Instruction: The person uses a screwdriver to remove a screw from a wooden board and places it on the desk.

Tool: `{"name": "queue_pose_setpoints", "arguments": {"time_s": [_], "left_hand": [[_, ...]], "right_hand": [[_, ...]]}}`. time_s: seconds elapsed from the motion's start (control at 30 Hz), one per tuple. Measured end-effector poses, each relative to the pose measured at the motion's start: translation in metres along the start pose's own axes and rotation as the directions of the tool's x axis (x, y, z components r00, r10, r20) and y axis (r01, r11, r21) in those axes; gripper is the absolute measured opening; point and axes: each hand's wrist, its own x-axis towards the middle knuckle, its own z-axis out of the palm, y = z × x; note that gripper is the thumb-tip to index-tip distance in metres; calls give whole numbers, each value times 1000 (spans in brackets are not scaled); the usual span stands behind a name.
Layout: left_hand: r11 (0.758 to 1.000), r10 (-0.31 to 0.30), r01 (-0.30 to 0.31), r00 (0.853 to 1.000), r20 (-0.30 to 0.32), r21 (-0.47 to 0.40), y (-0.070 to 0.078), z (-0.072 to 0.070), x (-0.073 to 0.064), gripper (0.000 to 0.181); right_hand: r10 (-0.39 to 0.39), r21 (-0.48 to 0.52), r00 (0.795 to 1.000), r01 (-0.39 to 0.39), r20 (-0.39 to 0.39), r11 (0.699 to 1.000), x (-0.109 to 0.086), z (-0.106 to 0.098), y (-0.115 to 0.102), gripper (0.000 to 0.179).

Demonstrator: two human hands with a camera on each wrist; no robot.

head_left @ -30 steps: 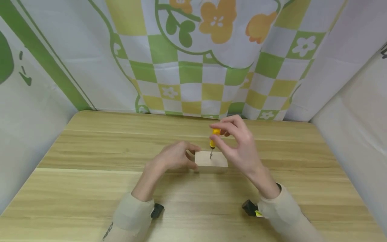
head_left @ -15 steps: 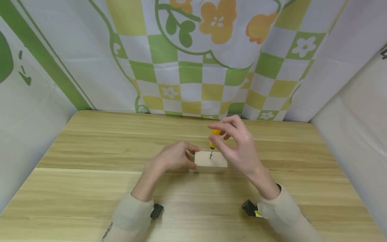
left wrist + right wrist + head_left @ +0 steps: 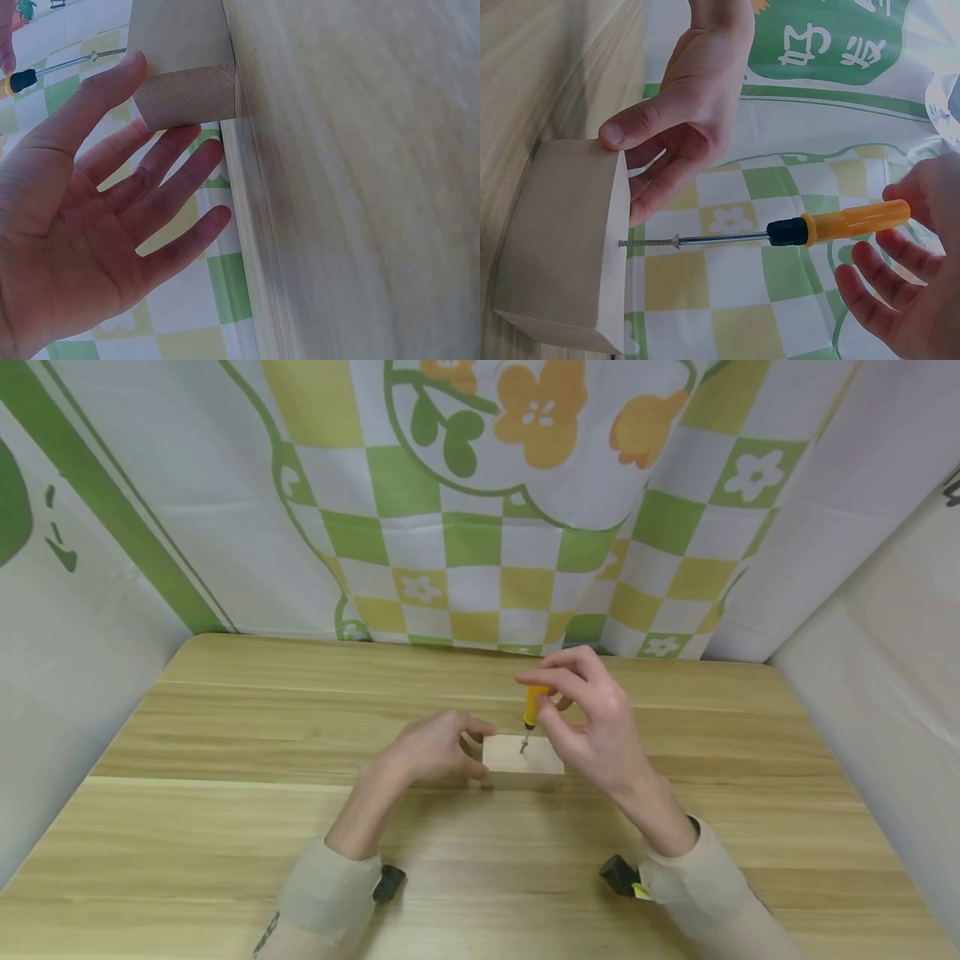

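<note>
A pale wooden block (image 3: 540, 756) sits on the table. My left hand (image 3: 431, 747) grips its left end, thumb on the near side and fingertips on the far side. A screw (image 3: 649, 243) stands in the block's top face with much of its thread exposed. The tip of a screwdriver (image 3: 855, 223), yellow-handled with a black collar, meets the screw head in the right wrist view. My right hand (image 3: 588, 718) holds the upper end of the handle between thumb and fingers; the other fingers are loosely bent beside it.
The wood-grain table (image 3: 225, 827) runs back to a checked, flowered curtain (image 3: 480, 568). Pale cloth walls (image 3: 885, 635) flank it on both sides. A dark wrist device (image 3: 390, 883) sticks out at each sleeve.
My right thumb has shifted to the right on the screwdriver handle, baring more of the yellow. The handle leans slightly further right. Left hand and block stay put.
</note>
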Motion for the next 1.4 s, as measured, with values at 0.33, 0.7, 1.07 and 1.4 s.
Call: {"name": "queue_pose_setpoints", "arguments": {"time_s": [0.33, 0.7, 1.07, 1.4], "left_hand": [[1000, 3, -3, 1000, -4, -4, 2, 0, 1, 60], [1000, 5, -5, 1000, -5, 0, 2, 1, 1, 60], [1000, 16, -16, 1000, -10, 4, -2, 4, 0, 61], [1000, 6, -6, 1000, -11, 2, 0, 3, -2, 63]], "right_hand": [[55, 56, 997, -52, -48, 997, -2, -1, 0, 30], [42, 83, 998, -37, -57, 996, -5, -11, 3, 30], [34, 74, 998, -30, -60, 997, -9, -22, 6, 28], [31, 72, 996, -25, -78, 997, -13, -33, 12, 30]]}}
